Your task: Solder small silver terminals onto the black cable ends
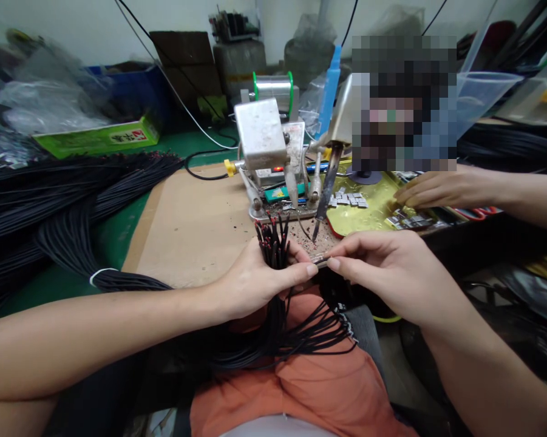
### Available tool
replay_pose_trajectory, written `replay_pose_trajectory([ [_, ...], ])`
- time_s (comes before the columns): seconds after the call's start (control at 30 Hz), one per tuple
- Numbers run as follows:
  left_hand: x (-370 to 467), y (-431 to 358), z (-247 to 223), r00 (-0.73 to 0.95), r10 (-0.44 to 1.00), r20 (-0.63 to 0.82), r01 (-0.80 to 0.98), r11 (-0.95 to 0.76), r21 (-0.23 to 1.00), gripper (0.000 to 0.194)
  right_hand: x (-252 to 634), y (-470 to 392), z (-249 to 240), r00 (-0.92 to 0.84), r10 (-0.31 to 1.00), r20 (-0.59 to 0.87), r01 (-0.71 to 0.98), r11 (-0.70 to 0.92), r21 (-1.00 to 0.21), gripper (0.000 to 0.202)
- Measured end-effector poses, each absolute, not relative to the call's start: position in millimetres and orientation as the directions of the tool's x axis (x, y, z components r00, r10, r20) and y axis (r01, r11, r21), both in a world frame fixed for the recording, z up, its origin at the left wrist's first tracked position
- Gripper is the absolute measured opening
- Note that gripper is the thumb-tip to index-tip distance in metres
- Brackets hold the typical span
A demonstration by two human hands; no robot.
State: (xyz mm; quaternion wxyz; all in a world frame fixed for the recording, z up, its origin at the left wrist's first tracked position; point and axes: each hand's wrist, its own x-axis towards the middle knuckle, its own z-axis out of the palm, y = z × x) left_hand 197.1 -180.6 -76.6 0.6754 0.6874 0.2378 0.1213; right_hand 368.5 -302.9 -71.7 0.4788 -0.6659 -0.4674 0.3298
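My left hand (273, 273) is closed around a bundle of black cables (273, 243), whose stripped ends with red wire tips stick up above the fist. Its thumb and forefinger pinch a single black cable end out to the right. There my right hand (382, 267) meets it, thumb and forefinger pressed on a small, thin piece (321, 261) too hidden to name. Just above both sets of fingertips, the tip of a soldering iron (329, 188) points down from its stand. Lower lengths of the cables drape over my lap.
Behind the hands stands a metal soldering fixture (260, 135) with a solder spool (273, 88). A yellow tray (350, 226) holds small metal connectors (349, 199); a co-worker's hand (425, 189) reaches over it. Cable bundles (73, 206) lie at left beside a cardboard sheet (186, 224).
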Motion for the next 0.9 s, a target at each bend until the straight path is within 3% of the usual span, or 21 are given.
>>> replay_pose_trajectory([
  [0.4,196.8,-182.6,-73.0,0.882,0.430,-0.196,0.207,0.021,0.978,0.027,348.3,-299.2,-80.6,0.392,0.920,-0.004,0.148,-0.067,-0.987,0.007],
  [0.5,197.1,-182.7,-74.9,0.872,0.432,-0.229,0.232,0.045,0.972,0.024,375.2,-293.3,-78.4,0.307,0.951,-0.037,0.274,-0.126,-0.954,0.008],
  [0.57,197.3,-182.4,-76.7,0.860,0.450,-0.241,0.240,0.062,0.969,0.019,407.0,-286.4,-78.1,0.468,0.876,0.118,0.481,-0.140,-0.866,0.012],
  [0.67,197.3,-181.5,-77.6,0.859,0.453,-0.239,0.237,0.062,0.970,0.022,452.7,-271.8,-83.1,0.649,0.688,0.324,0.686,-0.346,-0.640,0.016],
  [0.77,197.1,-181.1,-75.5,0.865,0.444,-0.234,0.235,0.052,0.971,0.026,475.6,-256.8,-93.8,0.639,0.696,0.327,0.742,-0.448,-0.499,0.016],
  [0.9,196.8,-181.6,-73.0,0.863,0.457,-0.214,0.226,0.028,0.974,0.024,478.9,-246.2,-107.2,0.551,0.748,0.370,0.823,-0.416,-0.386,0.014],
])
